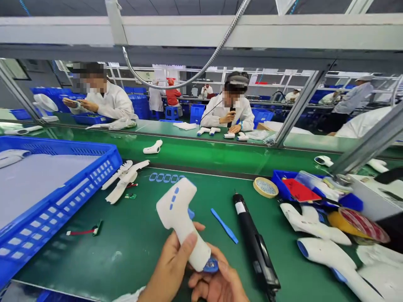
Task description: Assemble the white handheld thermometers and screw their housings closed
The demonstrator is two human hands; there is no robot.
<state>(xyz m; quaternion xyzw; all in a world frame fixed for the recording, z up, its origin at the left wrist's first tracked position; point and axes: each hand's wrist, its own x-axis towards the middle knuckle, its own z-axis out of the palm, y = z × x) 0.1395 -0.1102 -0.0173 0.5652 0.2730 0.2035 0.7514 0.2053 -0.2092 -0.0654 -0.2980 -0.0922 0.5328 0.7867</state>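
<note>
A white infrared thermometer gun [185, 222] with blue buttons is held up over the green bench, its head at upper left and its handle slanting down to the right. My left hand [173, 260] is closed around the handle, thumb on top. At the handle's bottom, the fingers of my right hand [220, 277] pinch the blue end piece [210, 265]; whether it is fully seated I cannot tell. To the right lie a blue pry tool [224, 225] and a black electric screwdriver [254, 243].
A blue crate [91, 167] stands left. Open white shells [126, 180] and a small wired board [91, 230] lie near it. At right are a tape roll [265, 187], a blue parts bin [317, 193] and more thermometers [330, 260]. Two co-workers sit across the green belt [201, 152].
</note>
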